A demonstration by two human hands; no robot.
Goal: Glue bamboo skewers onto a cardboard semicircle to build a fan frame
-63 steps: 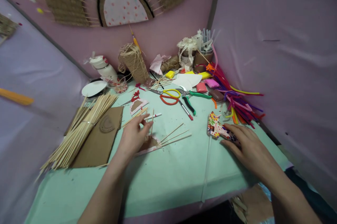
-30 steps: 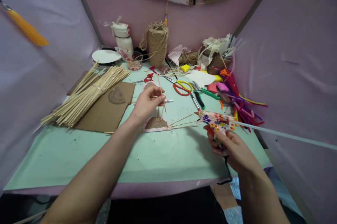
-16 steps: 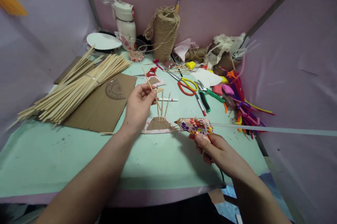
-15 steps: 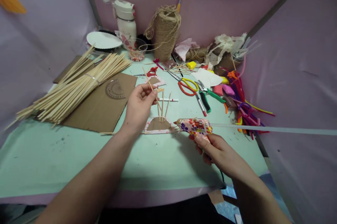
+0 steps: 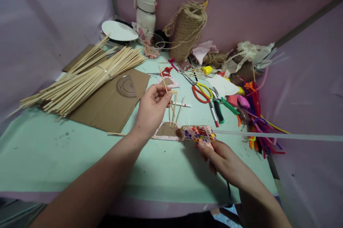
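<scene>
My left hand [image 5: 151, 110] pinches a thin wooden stick [image 5: 163, 76] between thumb and fingers, tilted above a small cardboard piece [image 5: 165, 130] with a pink-patterned white border. Several short sticks [image 5: 180, 110] stand up from that piece, just right of the fingers. My right hand [image 5: 226, 158] is wrapped round the handle of a glue gun [image 5: 197, 133] covered in colourful patterned wrapping. Its nozzle points left, over the right part of the cardboard piece; whether it touches cannot be told. A long translucent glue stick [image 5: 268, 134] runs out of its back.
On the left, a bundle of wooden sticks [image 5: 88, 81] lies on a cardboard sheet [image 5: 107, 113] with a protractor [image 5: 126, 85]. Scissors [image 5: 200, 92], pruning shears [image 5: 219, 108] and pipe cleaners [image 5: 258, 124] are on the right. Behind stand a twine roll [image 5: 187, 33] and a white bottle [image 5: 146, 17].
The whole scene has shifted right in view as the camera turned. Relative to the cardboard piece, the glue gun has moved left, its nozzle now over the piece. Both hands keep their holds.
</scene>
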